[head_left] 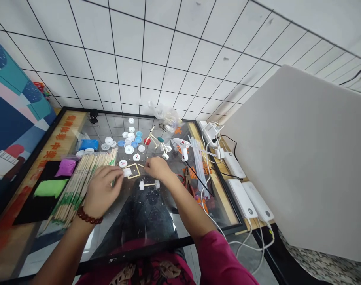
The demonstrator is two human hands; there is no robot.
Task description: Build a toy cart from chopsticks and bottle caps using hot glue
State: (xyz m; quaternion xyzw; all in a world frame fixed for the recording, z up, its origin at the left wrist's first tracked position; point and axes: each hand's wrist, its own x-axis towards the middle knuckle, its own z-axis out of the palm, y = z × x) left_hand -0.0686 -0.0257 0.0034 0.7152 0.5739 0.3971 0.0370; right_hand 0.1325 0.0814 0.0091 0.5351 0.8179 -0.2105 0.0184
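My left hand, wearing a bracelet of dark red beads, pinches a small white block between thumb and fingertips. Closed over the glass, my right hand holds one end of a short wooden stick. Between the hands lies a square frame of thin sticks, partly behind the white block. Nearer to me, a stick axle with a white block at each end rests on the glass table. White crumbs are scattered around it.
Left of my hand lie a bundle of wooden sticks, green clay and purple clay. Beyond are several bottle caps and small stick models. A glue gun, glue sticks, pliers and white cables are at right.
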